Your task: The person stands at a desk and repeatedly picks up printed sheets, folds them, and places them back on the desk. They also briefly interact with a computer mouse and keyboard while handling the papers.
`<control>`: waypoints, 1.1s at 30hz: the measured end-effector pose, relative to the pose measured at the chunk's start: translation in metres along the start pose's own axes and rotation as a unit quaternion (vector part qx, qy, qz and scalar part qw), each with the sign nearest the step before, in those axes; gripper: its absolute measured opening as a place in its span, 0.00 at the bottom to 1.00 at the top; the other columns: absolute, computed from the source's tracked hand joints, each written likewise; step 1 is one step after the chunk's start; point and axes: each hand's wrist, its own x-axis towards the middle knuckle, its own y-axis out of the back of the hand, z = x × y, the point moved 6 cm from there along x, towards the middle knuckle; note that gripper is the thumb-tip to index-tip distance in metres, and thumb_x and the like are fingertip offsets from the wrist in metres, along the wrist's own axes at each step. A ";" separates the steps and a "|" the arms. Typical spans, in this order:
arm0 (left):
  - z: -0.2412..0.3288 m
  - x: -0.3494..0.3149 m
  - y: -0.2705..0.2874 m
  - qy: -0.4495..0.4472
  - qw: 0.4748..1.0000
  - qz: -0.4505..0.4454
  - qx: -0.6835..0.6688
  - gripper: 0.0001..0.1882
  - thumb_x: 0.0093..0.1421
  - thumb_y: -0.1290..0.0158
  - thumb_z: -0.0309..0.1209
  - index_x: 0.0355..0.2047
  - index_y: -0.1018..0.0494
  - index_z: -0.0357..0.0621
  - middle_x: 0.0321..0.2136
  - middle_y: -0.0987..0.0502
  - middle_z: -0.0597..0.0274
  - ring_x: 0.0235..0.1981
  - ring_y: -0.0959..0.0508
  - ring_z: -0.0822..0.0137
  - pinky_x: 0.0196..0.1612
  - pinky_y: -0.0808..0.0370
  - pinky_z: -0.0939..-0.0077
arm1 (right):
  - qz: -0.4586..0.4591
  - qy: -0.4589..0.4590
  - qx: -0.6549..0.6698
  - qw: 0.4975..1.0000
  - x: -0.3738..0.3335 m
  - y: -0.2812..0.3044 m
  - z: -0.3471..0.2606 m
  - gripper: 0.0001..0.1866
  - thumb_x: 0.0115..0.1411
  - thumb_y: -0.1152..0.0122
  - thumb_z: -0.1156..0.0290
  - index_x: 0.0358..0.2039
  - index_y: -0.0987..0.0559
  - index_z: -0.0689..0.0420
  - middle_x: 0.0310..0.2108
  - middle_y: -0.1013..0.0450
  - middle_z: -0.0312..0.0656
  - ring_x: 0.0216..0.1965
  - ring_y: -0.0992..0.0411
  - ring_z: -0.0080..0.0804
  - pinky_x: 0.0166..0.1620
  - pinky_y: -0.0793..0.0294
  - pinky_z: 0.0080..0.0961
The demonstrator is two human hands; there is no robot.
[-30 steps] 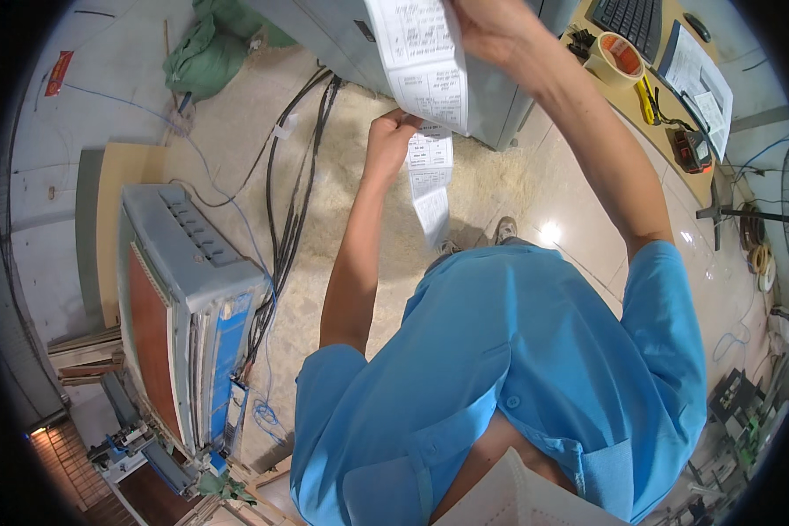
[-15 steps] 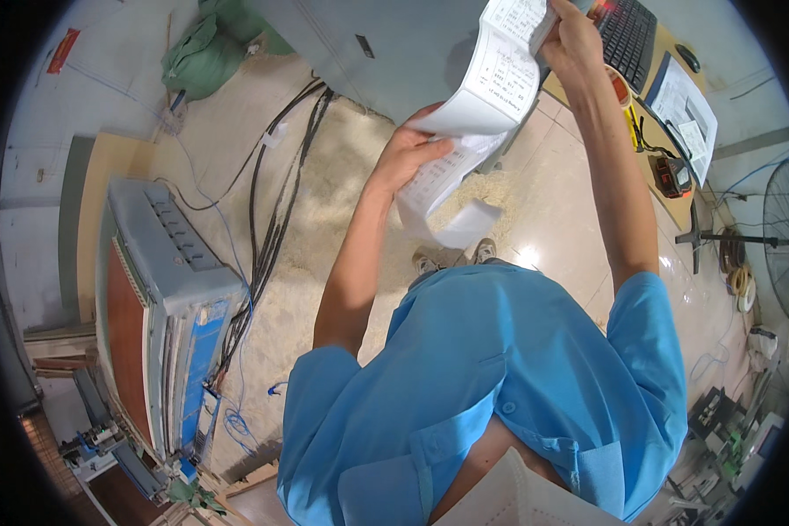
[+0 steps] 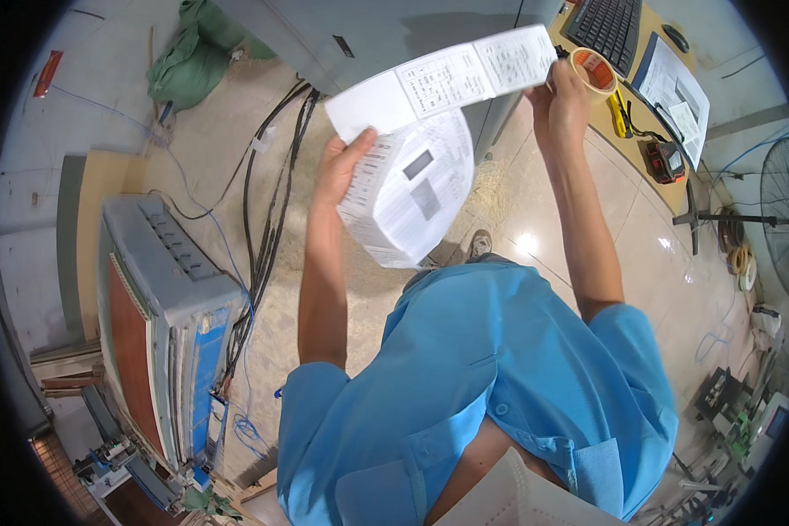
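Observation:
A long white strip of printed paper labels [image 3: 451, 77] stretches between my two hands above the floor. Near its left end, my left hand [image 3: 337, 167] pinches it with the thumb on top. The rest of the strip hangs below that hand in a wide curled loop [image 3: 421, 188], its pale underside showing two grey rectangles. At the strip's far right end, my right hand [image 3: 559, 110] is closed on the paper edge, its fingertips partly hidden. Close beside that hand, a roll of tape [image 3: 593, 72] with an orange core lies at the desk edge.
On the desk [image 3: 649, 184] at the right are a black keyboard [image 3: 607, 33], a mouse [image 3: 675, 37], a yellow cutter [image 3: 621, 114], a tape measure [image 3: 664, 162] and a clipboard with papers [image 3: 675, 96]. Black cables [image 3: 272, 210] cross the floor at the left; a grey cabinet [image 3: 394, 39] stands ahead.
My left hand has moved left and my right hand down, drawing the strip out sideways between them. The hanging part has opened into a broad loop.

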 end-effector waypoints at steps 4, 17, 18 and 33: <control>0.032 0.002 0.044 0.030 0.987 0.057 0.145 0.21 0.65 0.37 0.38 0.51 0.21 0.34 0.40 0.14 0.50 0.37 0.14 0.68 0.38 0.18 0.78 | -0.003 -0.049 -0.087 0.995 -0.063 0.022 0.018 0.11 0.72 0.42 0.71 0.49 0.27 0.63 0.46 0.22 0.46 0.45 0.21 0.32 0.49 0.20 0.33; 0.065 0.020 0.064 0.034 0.990 -0.044 0.133 0.20 0.68 0.39 0.38 0.53 0.23 0.34 0.41 0.16 0.55 0.37 0.16 0.71 0.41 0.20 0.78 | -0.067 -0.195 -0.047 0.977 -0.142 0.038 0.055 0.13 0.68 0.37 0.72 0.50 0.26 0.61 0.45 0.19 0.47 0.44 0.18 0.34 0.49 0.14 0.30; 0.065 0.021 0.063 0.038 0.989 -0.045 0.139 0.20 0.69 0.40 0.37 0.53 0.23 0.34 0.41 0.16 0.56 0.37 0.16 0.71 0.41 0.20 0.79 | -0.068 -0.193 -0.046 0.978 -0.143 0.037 0.054 0.13 0.68 0.38 0.72 0.50 0.26 0.61 0.45 0.19 0.47 0.44 0.17 0.34 0.48 0.13 0.30; 0.068 0.011 0.054 0.042 0.993 -0.043 0.099 0.19 0.70 0.41 0.38 0.53 0.22 0.36 0.41 0.15 0.54 0.36 0.15 0.70 0.39 0.18 0.78 | -0.080 -0.188 -0.051 0.978 -0.144 0.029 0.048 0.11 0.68 0.39 0.71 0.48 0.24 0.61 0.45 0.19 0.46 0.45 0.20 0.33 0.52 0.20 0.31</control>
